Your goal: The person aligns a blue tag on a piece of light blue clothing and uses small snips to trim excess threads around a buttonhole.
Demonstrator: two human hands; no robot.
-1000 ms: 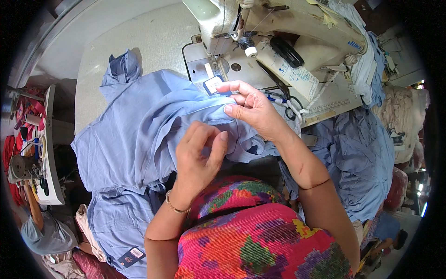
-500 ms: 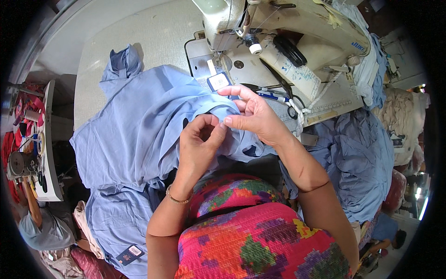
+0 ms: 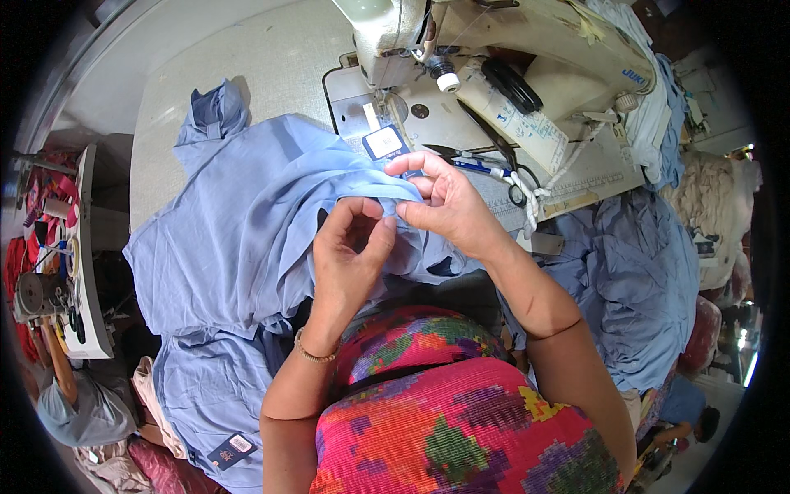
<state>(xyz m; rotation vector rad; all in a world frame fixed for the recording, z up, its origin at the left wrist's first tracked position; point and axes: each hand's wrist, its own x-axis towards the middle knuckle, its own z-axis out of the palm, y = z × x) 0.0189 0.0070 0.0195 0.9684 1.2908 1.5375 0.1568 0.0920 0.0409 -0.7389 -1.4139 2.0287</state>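
A light blue shirt (image 3: 239, 222) spreads over the sewing table and hangs off its front edge. My left hand (image 3: 352, 247) pinches a folded edge of it between thumb and fingers. Close on its right, my right hand (image 3: 451, 202) grips the same fold, thumb below and fingers above. A dark-bordered paper tag (image 3: 383, 142) lies just beyond my right fingertips, near the sewing machine's (image 3: 395, 49) needle plate. The exact part of the shirt under my fingertips is partly hidden.
Scissors (image 3: 517, 177) and a blue-handled tool (image 3: 477, 167) lie right of the needle plate. A black oblong object (image 3: 512, 85) rests on the machine bed. More blue garments (image 3: 617, 280) pile up at the right. Another person (image 3: 78, 412) is at the far left.
My left hand has shifted slightly left, and the fold between my hands looks straighter. The tag has moved a little to the left. My right hand is nearly in place.
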